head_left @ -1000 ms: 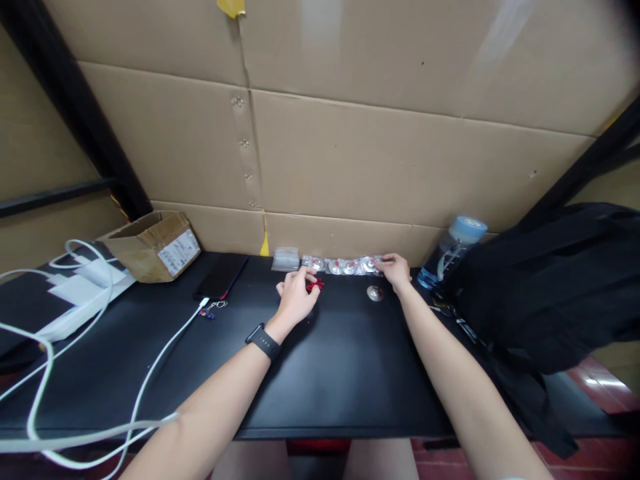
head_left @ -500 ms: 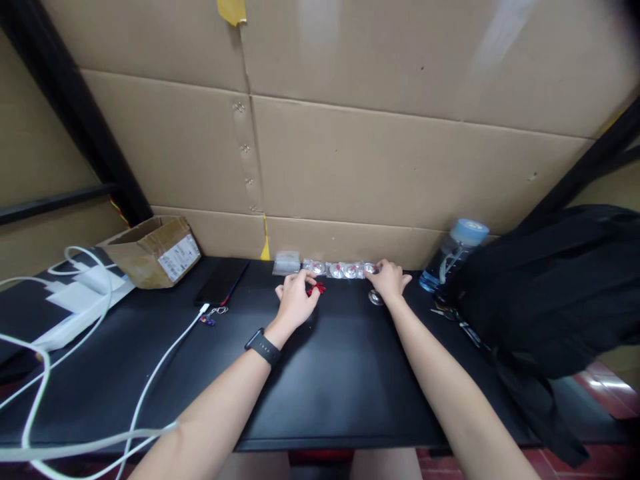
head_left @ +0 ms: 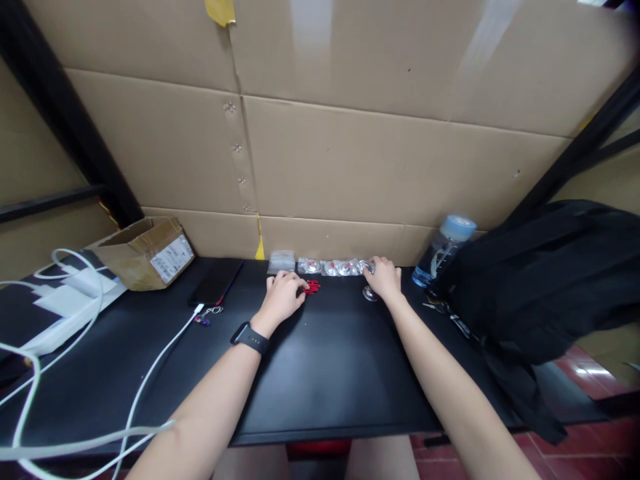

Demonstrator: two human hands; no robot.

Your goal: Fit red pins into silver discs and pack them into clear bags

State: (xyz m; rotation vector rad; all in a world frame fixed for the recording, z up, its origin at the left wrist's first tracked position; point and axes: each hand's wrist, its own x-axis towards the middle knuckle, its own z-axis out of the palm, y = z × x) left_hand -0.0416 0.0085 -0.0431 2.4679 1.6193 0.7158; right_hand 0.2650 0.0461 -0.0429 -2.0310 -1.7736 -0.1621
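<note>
Beside a small pile of red pieces [head_left: 312,287], my left hand [head_left: 284,295] rests low over the black table [head_left: 340,373], its fingers bent; whether they grip anything is hidden. My right hand [head_left: 385,277] is at the right end of a row of clear packets [head_left: 331,267] with shiny discs and red bits inside. Its fingers are closed around something I cannot make out. Just below those fingers lies a loose round shiny disc [head_left: 369,294]. A stack of flat clear bags [head_left: 281,261] lies behind my left hand.
An open cardboard box [head_left: 145,257], a dark phone [head_left: 215,283] and white cables [head_left: 150,373] are on the left. A blue-capped bottle [head_left: 445,250], keys [head_left: 434,305] and a black backpack [head_left: 540,287] stand or lie on the right. Cardboard panels [head_left: 320,167] rise behind.
The whole view has shifted slightly. My left hand has drawn left off the red pieces, which now show more fully. My right hand stays by the right end of the packets.
</note>
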